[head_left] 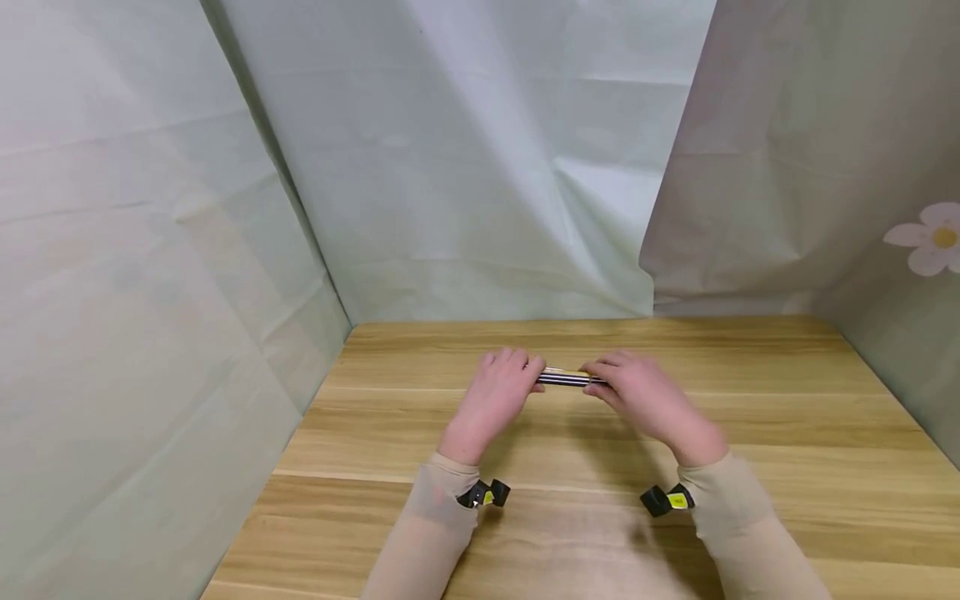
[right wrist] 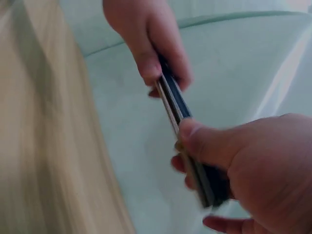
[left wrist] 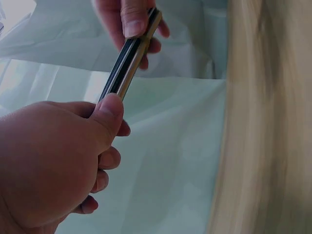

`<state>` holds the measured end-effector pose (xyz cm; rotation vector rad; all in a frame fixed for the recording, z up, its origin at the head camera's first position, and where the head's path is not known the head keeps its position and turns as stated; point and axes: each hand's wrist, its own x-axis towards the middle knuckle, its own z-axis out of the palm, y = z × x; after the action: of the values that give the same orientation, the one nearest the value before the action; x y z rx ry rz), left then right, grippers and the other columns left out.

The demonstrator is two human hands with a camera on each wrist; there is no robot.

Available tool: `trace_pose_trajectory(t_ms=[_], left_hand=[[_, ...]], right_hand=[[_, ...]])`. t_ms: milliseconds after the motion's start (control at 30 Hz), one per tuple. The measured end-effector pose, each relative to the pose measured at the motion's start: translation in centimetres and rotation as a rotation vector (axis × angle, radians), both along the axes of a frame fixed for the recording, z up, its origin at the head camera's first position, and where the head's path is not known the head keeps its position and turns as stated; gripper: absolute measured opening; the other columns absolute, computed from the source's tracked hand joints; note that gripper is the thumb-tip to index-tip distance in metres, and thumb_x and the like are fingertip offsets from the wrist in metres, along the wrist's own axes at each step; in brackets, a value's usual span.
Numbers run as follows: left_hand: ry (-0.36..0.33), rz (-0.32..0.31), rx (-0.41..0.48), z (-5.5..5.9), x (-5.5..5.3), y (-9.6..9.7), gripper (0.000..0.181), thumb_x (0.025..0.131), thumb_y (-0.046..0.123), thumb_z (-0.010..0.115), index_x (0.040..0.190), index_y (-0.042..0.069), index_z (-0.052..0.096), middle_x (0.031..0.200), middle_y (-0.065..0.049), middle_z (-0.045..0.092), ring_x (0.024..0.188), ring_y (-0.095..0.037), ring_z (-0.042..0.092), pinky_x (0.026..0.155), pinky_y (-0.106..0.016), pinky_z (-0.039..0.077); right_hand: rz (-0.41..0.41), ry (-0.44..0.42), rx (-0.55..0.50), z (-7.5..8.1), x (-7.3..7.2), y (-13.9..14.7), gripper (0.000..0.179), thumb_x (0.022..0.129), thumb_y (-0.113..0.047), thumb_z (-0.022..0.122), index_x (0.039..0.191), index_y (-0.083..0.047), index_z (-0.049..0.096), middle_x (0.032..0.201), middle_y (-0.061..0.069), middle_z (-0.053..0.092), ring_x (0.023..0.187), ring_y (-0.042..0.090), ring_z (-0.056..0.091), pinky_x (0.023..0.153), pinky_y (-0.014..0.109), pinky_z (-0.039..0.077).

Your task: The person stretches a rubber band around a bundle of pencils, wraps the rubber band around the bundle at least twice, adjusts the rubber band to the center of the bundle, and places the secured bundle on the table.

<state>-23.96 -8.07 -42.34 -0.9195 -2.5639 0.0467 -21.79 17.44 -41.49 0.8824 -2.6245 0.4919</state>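
Observation:
A slim bundle of straight sticks (head_left: 564,379), dark with pale stripes and a yellowish side, is held up level between both hands above the table; the exact kind cannot be told. My left hand (head_left: 501,392) pinches its left end, and the left wrist view shows the thumb laid along the sticks (left wrist: 122,68). At the other end my right hand (head_left: 652,398) grips it with thumb and fingers. A narrow yellowish band seems to circle the bundle by the right fingers. In the right wrist view, the sticks' end (right wrist: 209,192) juts past the right thumb, somewhat blurred.
The wood-grain table (head_left: 555,533) lies below both hands. Pale cloth sheets (head_left: 480,167) hang behind it and at the sides, with a flower print (head_left: 930,239) on the right one. Each wrist wears a small black camera (head_left: 667,500) over a beige sleeve.

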Motion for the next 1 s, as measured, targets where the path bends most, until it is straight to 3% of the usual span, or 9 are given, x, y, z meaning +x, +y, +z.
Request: trace_pose_trajectory(t_ms=[100,267,367,533,667,867,1000], left_hand=[[-0.027,-0.011,-0.017,-0.2,-0.1,0.1,0.026,0.104,0.040,0.065,0.111,0.016,0.060,0.101,-0.003,0.064,0.099,-0.025,0.062,0.082,-0.041,0.046],[-0.102,0.010,0.034,-0.2,-0.3,-0.1,0.025,0.104,0.038,0.062,0.115,0.016,0.060,0.103,-0.003,0.064,0.102,-0.025,0.062,0.084,-0.041,0.044],[-0.130,0.022,0.055,0.0,-0.3,-0.5,0.025,0.105,0.038,0.062,0.115,0.016,0.061,0.104,-0.004,0.065,0.104,-0.027,0.063,0.084,-0.042,0.044],[-0.141,0.011,0.030,0.1,0.2,0.0,0.022,0.105,0.037,0.063,0.113,0.017,0.061,0.103,-0.002,0.066,0.101,-0.025,0.062,0.085,-0.042,0.045],[-0.144,-0.013,-0.009,0.0,0.7,1.2,0.024,0.105,0.039,0.062,0.114,0.018,0.061,0.101,0.000,0.066,0.095,-0.022,0.058,0.081,-0.038,0.043],[-0.167,-0.039,0.031,0.2,0.7,1.6,0.025,0.104,0.040,0.061,0.111,0.016,0.061,0.099,-0.001,0.065,0.093,-0.022,0.059,0.081,-0.038,0.043],[-0.174,-0.012,0.071,0.4,0.6,1.1,0.024,0.103,0.038,0.063,0.110,0.016,0.062,0.098,-0.001,0.065,0.096,-0.023,0.061,0.084,-0.040,0.045]], right_hand=[[-0.008,-0.010,0.030,-0.3,0.0,-0.5,0.028,0.098,-0.023,0.079,0.121,-0.007,0.078,0.112,0.008,0.076,0.106,0.033,0.070,0.089,0.057,0.054],[-0.048,-0.068,-0.064,0.0,-0.1,-0.1,0.044,0.095,-0.030,0.083,0.132,-0.006,0.075,0.120,0.011,0.076,0.112,0.035,0.071,0.096,0.056,0.054],[-0.079,-0.073,-0.086,0.5,-0.1,0.8,0.046,0.092,-0.034,0.086,0.129,-0.008,0.077,0.122,0.010,0.077,0.115,0.036,0.070,0.099,0.056,0.053],[-0.068,0.060,-0.052,0.1,0.0,0.7,0.028,0.083,-0.027,0.094,0.105,-0.014,0.084,0.104,0.003,0.079,0.099,0.030,0.073,0.087,0.051,0.056],[-0.021,0.154,-0.038,-0.7,-0.1,-0.9,0.029,0.079,-0.031,0.097,0.099,-0.013,0.084,0.097,0.002,0.078,0.091,0.028,0.072,0.081,0.050,0.057],[-0.057,0.022,-0.057,0.1,0.3,-0.8,0.046,0.078,-0.037,0.097,0.113,-0.010,0.084,0.108,0.008,0.079,0.103,0.033,0.074,0.091,0.053,0.056],[-0.114,-0.004,-0.056,0.7,0.5,0.3,0.036,0.079,-0.028,0.097,0.108,-0.010,0.085,0.103,0.005,0.080,0.096,0.030,0.075,0.085,0.050,0.058]])
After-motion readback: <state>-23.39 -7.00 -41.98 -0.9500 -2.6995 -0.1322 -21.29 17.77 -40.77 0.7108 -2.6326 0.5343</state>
